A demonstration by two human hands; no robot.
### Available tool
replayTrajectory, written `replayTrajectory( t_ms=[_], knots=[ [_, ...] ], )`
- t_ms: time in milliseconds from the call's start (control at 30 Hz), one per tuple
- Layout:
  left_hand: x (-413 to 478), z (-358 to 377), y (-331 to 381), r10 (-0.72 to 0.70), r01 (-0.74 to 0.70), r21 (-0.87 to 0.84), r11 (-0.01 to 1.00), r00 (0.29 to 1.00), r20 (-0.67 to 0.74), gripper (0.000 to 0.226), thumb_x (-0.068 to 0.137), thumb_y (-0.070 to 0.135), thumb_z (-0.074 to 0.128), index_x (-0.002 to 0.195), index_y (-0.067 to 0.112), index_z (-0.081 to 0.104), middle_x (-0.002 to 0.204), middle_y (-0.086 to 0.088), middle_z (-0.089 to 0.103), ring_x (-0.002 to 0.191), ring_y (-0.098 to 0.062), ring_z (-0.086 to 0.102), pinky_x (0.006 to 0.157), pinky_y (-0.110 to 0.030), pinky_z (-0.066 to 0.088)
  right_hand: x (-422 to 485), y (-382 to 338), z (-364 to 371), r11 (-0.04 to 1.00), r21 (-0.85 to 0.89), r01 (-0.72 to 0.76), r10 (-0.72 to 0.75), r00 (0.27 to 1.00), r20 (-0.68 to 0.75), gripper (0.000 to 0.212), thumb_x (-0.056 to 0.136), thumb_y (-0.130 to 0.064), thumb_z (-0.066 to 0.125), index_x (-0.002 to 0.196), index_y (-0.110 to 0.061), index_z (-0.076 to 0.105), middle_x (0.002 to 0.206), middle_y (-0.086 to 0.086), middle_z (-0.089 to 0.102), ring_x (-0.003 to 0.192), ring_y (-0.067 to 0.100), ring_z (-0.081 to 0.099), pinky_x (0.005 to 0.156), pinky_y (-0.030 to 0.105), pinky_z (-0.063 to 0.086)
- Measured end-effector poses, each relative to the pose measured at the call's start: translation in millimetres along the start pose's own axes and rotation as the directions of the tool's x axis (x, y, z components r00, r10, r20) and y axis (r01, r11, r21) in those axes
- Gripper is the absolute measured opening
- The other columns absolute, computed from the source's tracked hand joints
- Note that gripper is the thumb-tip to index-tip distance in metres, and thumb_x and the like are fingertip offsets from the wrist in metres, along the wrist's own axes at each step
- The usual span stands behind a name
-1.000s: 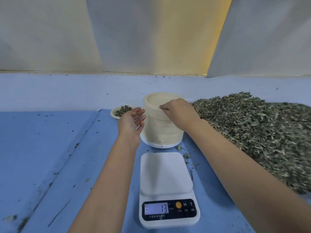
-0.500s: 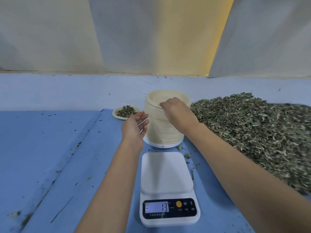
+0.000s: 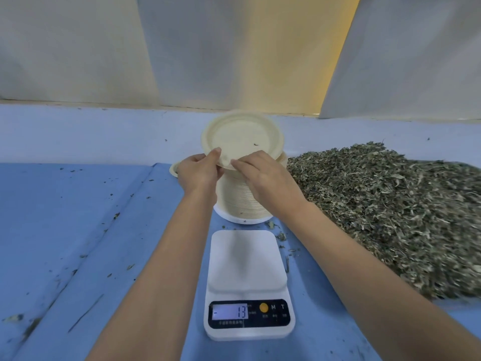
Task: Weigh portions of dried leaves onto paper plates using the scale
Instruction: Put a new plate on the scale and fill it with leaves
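Note:
A cream paper plate (image 3: 242, 136) is tilted up above the tall stack of plates (image 3: 239, 201). My left hand (image 3: 199, 174) pinches its near rim from the left, and my right hand (image 3: 263, 175) pinches the same rim from the right. The white scale (image 3: 246, 259) sits in front of the stack with nothing on its platform; its display (image 3: 230, 311) reads -13. A large heap of dried leaves (image 3: 390, 209) lies to the right. A filled plate (image 3: 173, 169) is mostly hidden behind my left hand.
Blue sheeting (image 3: 78, 230) covers the table, with scattered leaf crumbs and a fold running diagonally at the left. Pale curtains (image 3: 208, 48) hang along the back edge. A few loose leaves lie between the stack and the scale.
The top plate has come off the stack and now stands tilted above it. My left hand moved up and right to its rim, joining the right hand.

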State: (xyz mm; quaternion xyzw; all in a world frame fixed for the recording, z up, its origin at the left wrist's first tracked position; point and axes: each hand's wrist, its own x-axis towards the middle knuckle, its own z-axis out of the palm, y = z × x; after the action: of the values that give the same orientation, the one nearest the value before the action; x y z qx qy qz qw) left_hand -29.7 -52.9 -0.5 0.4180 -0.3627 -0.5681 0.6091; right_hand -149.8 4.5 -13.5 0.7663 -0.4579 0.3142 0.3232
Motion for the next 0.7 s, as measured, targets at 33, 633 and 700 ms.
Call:
replayTrajectory(
  t_ms=[33,633,700],
  knots=[
    [-2.0,-1.4,-0.1,0.021,-0.02,0.042,0.999,0.999,-0.027,0.022,0.082,0.012,0.071,0.069,0.006,0.056,0.068,-0.008,0.06,0.056,-0.018,0.056,0.064,-0.026,0.055,-3.5,-4.0,-2.0,0.999,0.026,-0.036,0.036,0.999,-0.02,0.022,0.077,0.006,0.068,0.099,0.005,0.071,0.088,0.016,0.071,0.084,0.034,0.067,0.082,0.048,0.054],
    [-69.7,-99.0,-43.6,-0.06,-0.068,0.615,0.785,0.981,0.185,0.023,0.088,0.017,0.054,0.067,0.017,0.064,0.054,0.002,0.056,0.045,-0.013,0.05,0.05,-0.021,0.041,-103.1,-55.0,-19.6,-0.046,0.575,-0.817,0.928,0.178,0.328,0.03,0.094,-0.02,0.047,0.078,-0.017,0.071,0.079,0.003,0.069,0.076,0.021,0.06,0.068,0.031,0.044],
    [-70.1,-101.0,-48.5,-0.021,-0.094,0.685,0.722,0.987,0.157,0.037,0.089,0.028,0.051,0.061,0.005,0.055,0.05,-0.001,0.053,0.05,-0.018,0.047,0.057,-0.028,0.039,-108.5,-57.8,-16.7,-0.026,0.538,-0.843,0.924,0.184,0.334,0.035,0.094,-0.021,0.046,0.067,-0.014,0.067,0.068,0.012,0.061,0.067,0.027,0.048,0.06,0.03,0.037]
  ],
)
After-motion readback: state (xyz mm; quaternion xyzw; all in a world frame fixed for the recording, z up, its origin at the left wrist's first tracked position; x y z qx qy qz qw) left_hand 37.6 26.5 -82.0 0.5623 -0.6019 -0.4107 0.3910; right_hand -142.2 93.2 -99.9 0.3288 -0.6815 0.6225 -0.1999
